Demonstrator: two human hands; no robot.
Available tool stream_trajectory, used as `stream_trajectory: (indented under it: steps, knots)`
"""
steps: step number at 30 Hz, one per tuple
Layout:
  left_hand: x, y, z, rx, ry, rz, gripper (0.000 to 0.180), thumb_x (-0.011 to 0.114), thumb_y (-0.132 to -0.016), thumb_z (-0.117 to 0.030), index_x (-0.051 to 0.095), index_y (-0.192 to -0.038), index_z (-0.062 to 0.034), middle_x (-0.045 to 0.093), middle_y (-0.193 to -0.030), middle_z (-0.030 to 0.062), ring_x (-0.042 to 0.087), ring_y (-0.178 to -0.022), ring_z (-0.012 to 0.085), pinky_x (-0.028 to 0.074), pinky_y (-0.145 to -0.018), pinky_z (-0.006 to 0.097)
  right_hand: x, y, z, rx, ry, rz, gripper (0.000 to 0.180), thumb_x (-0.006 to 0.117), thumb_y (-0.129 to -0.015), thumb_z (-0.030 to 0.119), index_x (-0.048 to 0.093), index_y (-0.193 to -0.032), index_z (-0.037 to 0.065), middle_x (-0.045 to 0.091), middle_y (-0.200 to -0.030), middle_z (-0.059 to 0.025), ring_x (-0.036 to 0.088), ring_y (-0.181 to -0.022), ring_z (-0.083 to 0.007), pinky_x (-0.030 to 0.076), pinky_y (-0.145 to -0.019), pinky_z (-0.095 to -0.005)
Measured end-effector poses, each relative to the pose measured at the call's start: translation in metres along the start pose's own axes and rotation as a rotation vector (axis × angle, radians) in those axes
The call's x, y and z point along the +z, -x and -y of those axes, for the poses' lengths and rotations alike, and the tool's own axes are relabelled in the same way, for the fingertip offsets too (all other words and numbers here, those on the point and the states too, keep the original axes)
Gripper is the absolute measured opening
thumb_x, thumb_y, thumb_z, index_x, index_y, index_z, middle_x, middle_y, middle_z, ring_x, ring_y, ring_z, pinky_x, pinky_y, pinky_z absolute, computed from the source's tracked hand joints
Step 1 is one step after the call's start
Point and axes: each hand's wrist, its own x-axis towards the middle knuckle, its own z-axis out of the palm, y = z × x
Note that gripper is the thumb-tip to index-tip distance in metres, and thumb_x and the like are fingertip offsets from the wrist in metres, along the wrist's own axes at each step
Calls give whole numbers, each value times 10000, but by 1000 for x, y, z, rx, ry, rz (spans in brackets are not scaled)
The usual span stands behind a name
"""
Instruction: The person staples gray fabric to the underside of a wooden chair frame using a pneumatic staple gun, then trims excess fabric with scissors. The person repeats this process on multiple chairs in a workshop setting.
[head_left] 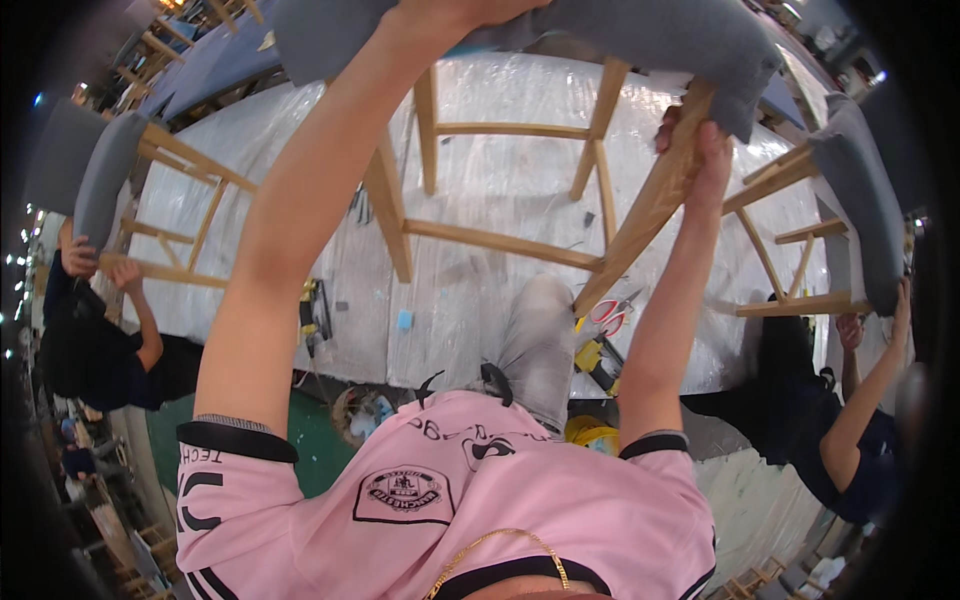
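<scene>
A wooden chair (505, 245) with grey upholstery (640, 40) stands tilted over the table in front of me. My right hand (708, 155) is closed around its right-hand leg, just below the upholstery. At the top edge my left hand (475, 12) lies against the grey upholstery; its fingers are largely cut off by the frame. Near the lower end of the gripped leg lie red-handled scissors (614, 316) and a yellow-and-black staple gun (598, 362). My grey-trousered knee (540, 320) is raised at the table edge, beneath the chair.
Clear plastic film covers the table (460, 340). Another staple gun (316, 312) and a small blue block (405, 319) lie on the left. Co-workers handle grey chairs at the left (112, 180) and right (860, 190). A yellow object (592, 435) is below the table edge.
</scene>
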Motion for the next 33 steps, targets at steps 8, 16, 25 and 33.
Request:
stream_trajectory:
  steps: [8, 16, 25, 33]
  knots:
    - [71, -25, 47, 3, -11, 18, 271, 617, -881, -304, 747, -818, -75, 725, -826, 168, 695, -817, 362, 542, -775, 488, -5, -47, 2, -4, 146, -62, 554, 631, -971, 522, 624, -1133, -8, 685, -941, -118, 637, -727, -183, 514, -634, -316]
    - [121, -46, 70, 156, -53, 5, 363, 560, -906, -335, 748, -774, -54, 729, -818, 195, 712, -781, 393, 567, -784, 510, -17, -70, -10, -21, 75, -148, 537, 611, -1002, 447, 594, -1226, -41, 681, -971, -143, 655, -759, -227, 536, -672, -340]
    - [127, -50, 64, 56, -32, 72, 395, 530, -931, -358, 782, -826, -73, 747, -858, 181, 727, -825, 381, 567, -817, 520, -21, -67, 0, 90, -97, -189, 412, 620, -1009, 358, 624, -1175, -18, 694, -917, -150, 664, -698, -230, 540, -626, -349]
    - [76, -21, 120, -414, -26, 255, 431, 467, -959, -359, 776, -1011, -64, 736, -1029, 240, 698, -1004, 446, 533, -939, 531, 74, -89, -12, -3, 94, -189, 367, 702, -983, 343, 626, -1145, 23, 715, -932, -123, 683, -707, -194, 556, -614, -321]
